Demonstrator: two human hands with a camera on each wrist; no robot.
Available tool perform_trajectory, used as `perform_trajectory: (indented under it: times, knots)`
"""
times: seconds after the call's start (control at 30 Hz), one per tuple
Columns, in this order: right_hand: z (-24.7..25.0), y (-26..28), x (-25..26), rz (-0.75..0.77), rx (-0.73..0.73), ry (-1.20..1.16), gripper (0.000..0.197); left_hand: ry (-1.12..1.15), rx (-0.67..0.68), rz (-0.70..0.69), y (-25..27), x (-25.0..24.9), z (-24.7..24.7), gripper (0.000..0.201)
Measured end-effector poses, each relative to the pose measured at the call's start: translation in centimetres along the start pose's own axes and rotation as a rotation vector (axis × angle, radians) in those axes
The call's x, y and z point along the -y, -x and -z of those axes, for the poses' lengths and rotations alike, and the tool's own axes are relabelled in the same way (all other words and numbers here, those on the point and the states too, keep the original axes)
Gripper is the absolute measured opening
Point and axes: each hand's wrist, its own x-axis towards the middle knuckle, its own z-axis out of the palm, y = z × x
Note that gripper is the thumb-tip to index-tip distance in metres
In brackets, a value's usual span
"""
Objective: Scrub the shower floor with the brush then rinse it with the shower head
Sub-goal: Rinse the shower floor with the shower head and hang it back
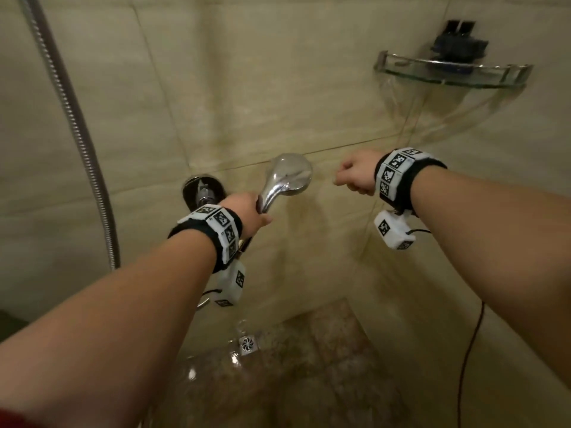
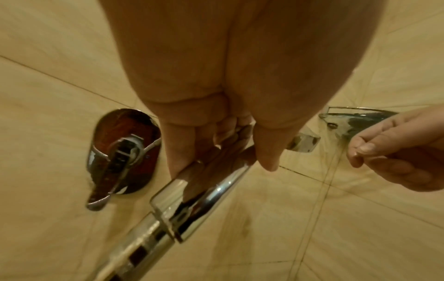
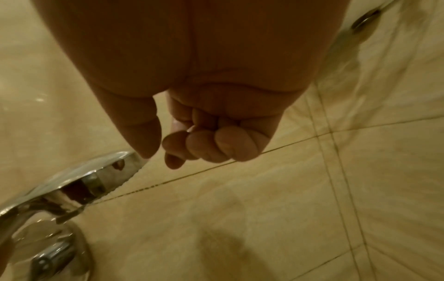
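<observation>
Against the tiled wall, one shower head [image 1: 285, 177] — left hand [image 1: 247, 213] grasping it; right hand [image 1: 355, 177] clenched, empty.

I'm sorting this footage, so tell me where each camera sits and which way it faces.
Head: worn on the head, looks forward and down at the tiled wall and shower floor; both forearms show.
Left wrist: looks along the left hand gripping the shower head handle, beside the tap lever.
Right wrist: looks along the right hand, curled and holding nothing.
Shared: all three show the shower head.
</observation>
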Motion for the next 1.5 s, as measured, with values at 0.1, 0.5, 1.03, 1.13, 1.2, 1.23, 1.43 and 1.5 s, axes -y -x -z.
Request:
perform_trajectory:
  times: [0.1, 0.5, 1.03, 1.13, 1.2, 1.23, 1.43, 1.5]
  knots:
    - [-2.7, -0.1, 2.9, 0.013, 0.038, 0.008, 0.026, -0.075, 0.047, 0.018, 0.8, 3.2, 0.0, 0.024]
    - [-7.7, 1.3, 13.1, 0.117, 0.144, -0.030, 0.020, 0.013, -0.134, 0.057, 3.1, 10.3, 3.4, 0.017]
    - [-18.7, 0.9, 18.0, 0.011, 0.307, -0.139, 0.029, 0.114, -0.280, 0.130, 6.6, 15.5, 7.5, 0.021]
    - [-22.1, -0.4, 18.3, -0.082, 0.263, -0.234, 0.051, 0.123, -0.254, 0.169, 6.7, 17.1, 6.2, 0.024]
    - [-23.4, -1.1, 18.4, -0.164, 0.220, -0.409, 0.050, 0.121, -0.246, 0.197, 6.8, 18.0, 5.4, 0.024]
    - [-23.8, -1.4, 18.6, -0.190, 0.225, -0.519, 0.047, 0.121, -0.243, 0.212, 6.8, 18.5, 5.1, 0.022]
    - [-25.5, -2.8, 19.5, -0.427, 0.201, -1.241, 0.036, 0.074, -0.234, 0.279, 7.6, 20.6, 3.7, 0.019]
    - [-26.5, -3.8, 19.5, -0.444, 0.162, -1.438, 0.059, 0.076, -0.220, 0.299, 7.8, 21.2, 3.6, 0.017]
